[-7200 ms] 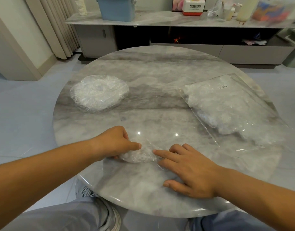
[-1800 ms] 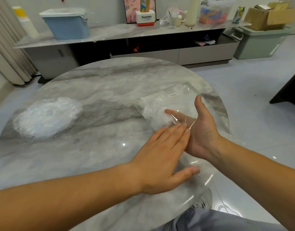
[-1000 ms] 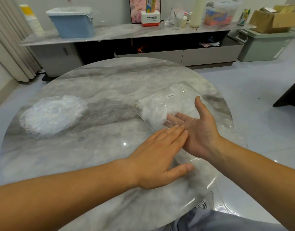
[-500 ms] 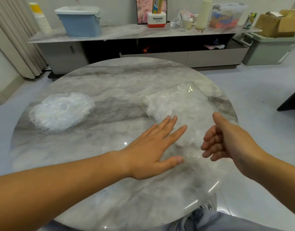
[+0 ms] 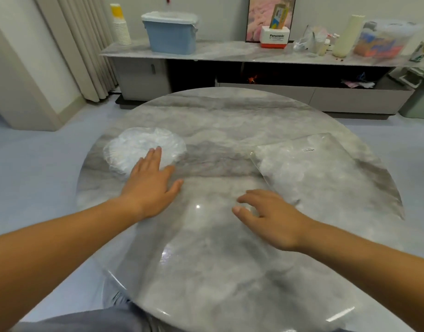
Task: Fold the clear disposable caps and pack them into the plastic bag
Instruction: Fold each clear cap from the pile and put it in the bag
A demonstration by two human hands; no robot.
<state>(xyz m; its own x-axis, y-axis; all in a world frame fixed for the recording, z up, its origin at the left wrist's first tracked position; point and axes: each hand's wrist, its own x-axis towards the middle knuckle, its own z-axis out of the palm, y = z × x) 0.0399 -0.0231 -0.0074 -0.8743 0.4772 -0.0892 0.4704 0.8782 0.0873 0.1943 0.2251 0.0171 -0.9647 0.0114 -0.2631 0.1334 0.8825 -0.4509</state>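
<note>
as next cap needs fetching, left hand (image 5: 151, 185), fingers straight and together, reaches crinkly clear cap pile (image 5: 143, 149) mid-left; right hand (image 5: 268, 218) loosely curled, empty, beside flat clear plastic bag (image 5: 326, 173).

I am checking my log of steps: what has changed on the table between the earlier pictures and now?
The folded cap is gone from the table's near edge, apparently into the plastic bag. The right hand came out of the bag and is relaxed, holding nothing. The left hand moved left from the bag to the pile of caps, fingers straight. Bag and pile stayed put.
</note>
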